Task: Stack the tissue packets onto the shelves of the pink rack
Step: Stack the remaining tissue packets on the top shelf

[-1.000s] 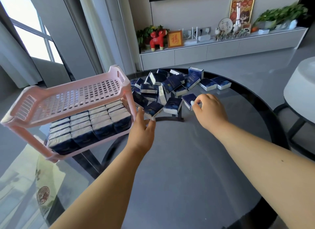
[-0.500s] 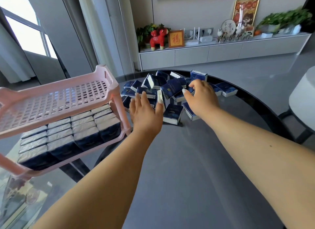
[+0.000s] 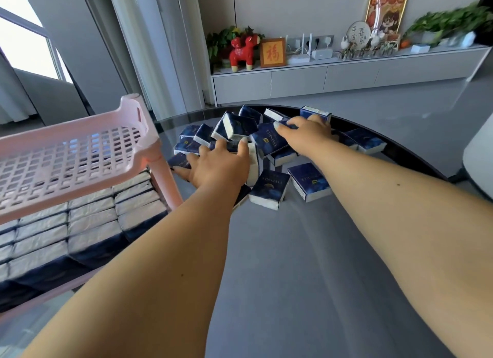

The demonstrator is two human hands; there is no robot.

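Tissue packets (image 3: pixel 269 189): loose pile right of pink rack (image 3: pixel 80 155). Bottom shelf packed full, top shelf bare, so roughly half done. Left hand (image 3: pixel 217 165) spread flat on pile, gripping nothing. Right hand (image 3: pixel 306 133) reaching deeper in; grip unclear.

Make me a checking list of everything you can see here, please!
Surface: round dark glass table.
Job's things: pink plastic rack, top shelf bare, lower shelf packed with packets; loose pile of dark blue tissue packets.
Clutter: nothing seen.
Hands: left hand spread flat on the pile; right hand reaching over the pile, grip unclear.
Cables: white router and wall sockets on the far wall.
Surroundings: red toy animal, green plants, framed pictures on the white cabinet.
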